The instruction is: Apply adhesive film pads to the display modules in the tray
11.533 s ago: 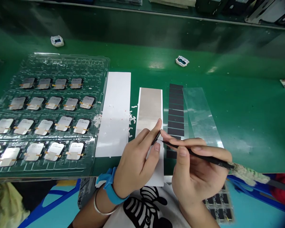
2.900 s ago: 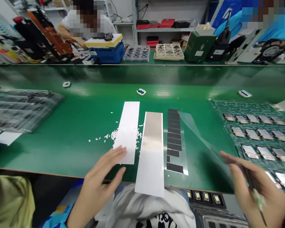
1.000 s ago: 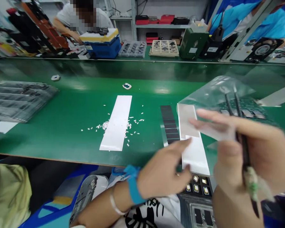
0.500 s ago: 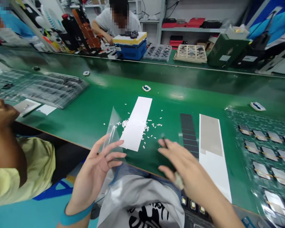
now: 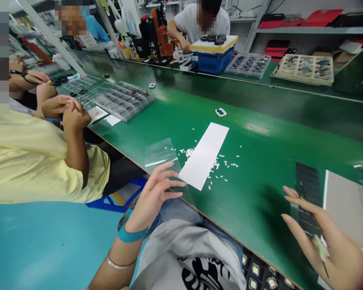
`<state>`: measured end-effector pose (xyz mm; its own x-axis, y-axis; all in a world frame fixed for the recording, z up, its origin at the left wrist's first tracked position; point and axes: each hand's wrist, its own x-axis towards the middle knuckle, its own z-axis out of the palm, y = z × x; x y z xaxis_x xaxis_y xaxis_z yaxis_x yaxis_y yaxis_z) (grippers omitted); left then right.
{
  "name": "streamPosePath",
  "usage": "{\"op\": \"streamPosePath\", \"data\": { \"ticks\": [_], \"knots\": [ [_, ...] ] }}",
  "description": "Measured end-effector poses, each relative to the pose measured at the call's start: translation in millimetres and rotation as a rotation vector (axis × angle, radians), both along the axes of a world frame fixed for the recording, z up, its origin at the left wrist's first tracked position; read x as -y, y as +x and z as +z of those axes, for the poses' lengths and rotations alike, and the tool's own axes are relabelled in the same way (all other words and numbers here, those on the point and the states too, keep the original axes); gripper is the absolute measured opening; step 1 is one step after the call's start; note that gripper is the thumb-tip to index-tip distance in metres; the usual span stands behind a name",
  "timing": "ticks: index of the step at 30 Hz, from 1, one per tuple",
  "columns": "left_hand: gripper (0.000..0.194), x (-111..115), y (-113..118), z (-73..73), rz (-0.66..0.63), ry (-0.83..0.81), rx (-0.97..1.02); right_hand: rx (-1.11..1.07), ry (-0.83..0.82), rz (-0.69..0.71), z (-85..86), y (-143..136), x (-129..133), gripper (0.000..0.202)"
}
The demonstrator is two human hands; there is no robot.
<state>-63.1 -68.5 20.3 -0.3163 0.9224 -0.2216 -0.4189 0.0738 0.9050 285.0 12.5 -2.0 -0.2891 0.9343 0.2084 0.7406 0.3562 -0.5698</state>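
My left hand (image 5: 159, 191) has its fingers spread and holds nothing that I can see. It lies against or just over a clear plastic sheet (image 5: 159, 153) by the table's front edge. Beside it is a white paper strip (image 5: 204, 155), with many tiny white pieces (image 5: 216, 163) scattered on both sides. My right hand (image 5: 335, 239) hovers over a dark strip (image 5: 307, 177) divided by cross lines. A thin dark tool (image 5: 301, 188) is tucked among its spread fingers; its kind is unclear. Something pale (image 5: 320, 246) shows at the same fingers.
A white card with a grey panel (image 5: 346, 197) lies at the right. Toward the back sits a small white-rimmed part (image 5: 220, 112). Clear trays (image 5: 125, 100) are stacked at the left, near a co-worker in a yellow shirt (image 5: 39, 157). Below the table edge is a black tray of small parts (image 5: 261, 276).
My view has turned left. The right hand has moved right, to the dark strip. The clear sheet, upright at my left hand before, now leans lower toward the table.
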Motion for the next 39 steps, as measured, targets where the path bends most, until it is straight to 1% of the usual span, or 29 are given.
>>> {"op": "streamPosePath", "data": {
  "ticks": [2, 3, 5, 6, 8, 11, 12, 14, 16, 18, 19, 20, 21, 22, 23, 24, 25, 26, 27, 29, 30, 32, 34, 35, 37, 39],
  "knots": [
    [0.037, -5, 0, 0.8, -0.019, 0.039, -0.121, -0.123, -0.053, 0.015, 17.9, -32, 2, 0.03],
    [0.038, -8, -1, 0.9, -0.054, 0.081, -0.184, -0.181, -0.09, 0.046, 25.0, -48, 2, 0.029],
    [0.034, -15, -4, 0.7, -0.202, 0.203, -0.29, -0.336, -0.23, 0.13, 35.4, -79, -2, 0.029],
    [0.03, -19, -7, 0.6, -0.289, 0.265, -0.322, -0.425, -0.319, 0.19, 39.0, -93, -5, 0.032],
    [0.03, -30, -11, 1.1, -0.422, 0.363, -0.343, -0.583, -0.499, 0.255, 43.9, -116, -13, 0.037],
    [0.035, -46, -11, 5.2, -0.514, 0.451, -0.408, -0.748, -0.762, 0.348, 47.9, -136, -21, 0.047],
    [0.036, -51, -10, 7.4, -0.541, 0.487, -0.473, -0.782, -0.817, 0.377, 48.7, -139, -21, 0.047],
    [0.041, -60, -6, 12.9, -0.593, 0.567, -0.623, -0.815, -0.854, 0.425, 49.2, -141, -19, 0.043],
    [0.045, -69, -4, 19.8, -0.686, 0.635, -0.71, -0.811, -0.82, 0.442, 49.0, -139, -18, 0.039],
    [0.046, -80, -7, 28.0, -0.833, 0.657, -0.728, -0.749, -0.748, 0.443, 49.3, -129, -21, 0.031],
    [0.046, -87, -11, 32.3, -0.881, 0.637, -0.746, -0.689, -0.673, 0.42, 50.3, -121, -26, 0.027],
    [0.048, -97, -16, 36.4, -0.888, 0.594, -0.789, -0.595, -0.555, 0.367, 51.8, -112, -33, 0.023],
    [0.051, -109, -21, 39.8, -0.846, 0.534, -0.865, -0.474, -0.409, 0.296, 53.8, -102, -43, 0.019],
    [0.052, -122, -26, 42.0, -0.767, 0.453, -0.973, -0.316, -0.225, 0.191, 56.0, -92, -56, 0.016],
    [0.053, -137, -30, 42.6, -0.673, 0.374, -1.104, -0.104, -0.041, 0.066, 58.1, -83, -70, 0.015],
    [0.053, -153, -33, 41.3, -0.61, 0.304, -1.255, 0.107, 0.088, -0.028, 59.7, -75, -86, 0.017],
    [0.051, -169, -35, 37.9, -0.583, 0.265, -1.401, 0.305, 0.154, -0.108, 60.5, -71, -102, 0.023],
    [0.051, -184, -35, 32.7, -0.585, 0.265, -1.47, 0.484, 0.17, -0.148, 60.0, -69, -117, 0.028],
    [0.051, -197, -34, 26.1, -0.617, 0.283, -1.513, 0.623, 0.146, -0.118, 58.4, -71, -131, 0.032],
    [0.047, -217, -32, 10.9, -0.725, 0.333, -1.553, 0.707, 0.102, -0.033, 52.1, -82, -150, 0.033],
    [0.045, -223, -32, 3.5, -0.769, 0.344, -1.573, 0.715, 0.084, 0.015, 48.1, -91, -154, 0.032],
    [0.044, -228, -38, -8.2, -0.796, 0.331, -1.622, 0.704, 0.06, 0.111, 41.0, -109, -153, 0.029],
    [0.044, -230, -51, -15.1, -0.754, 0.29, -1.664, 0.683, 0.036, 0.218, 39.0, -124, -143, 0.031],
    [0.045, -230, -59, -17.0, -0.73, 0.268, -1.677, 0.666, 0.022, 0.269, 40.8, -130, -138, 0.032],
    [0.046, -230, -76, -19.0, -0.697, 0.233, -1.686, 0.624, -0.004, 0.342, 49.6, -134, -132, 0.036],
    [0.048, -230, -91, -19.9, -0.688, 0.219, -1.676, 0.58, -0.017, 0.348, 61.5, -130, -137, 0.039]
  ]
}}
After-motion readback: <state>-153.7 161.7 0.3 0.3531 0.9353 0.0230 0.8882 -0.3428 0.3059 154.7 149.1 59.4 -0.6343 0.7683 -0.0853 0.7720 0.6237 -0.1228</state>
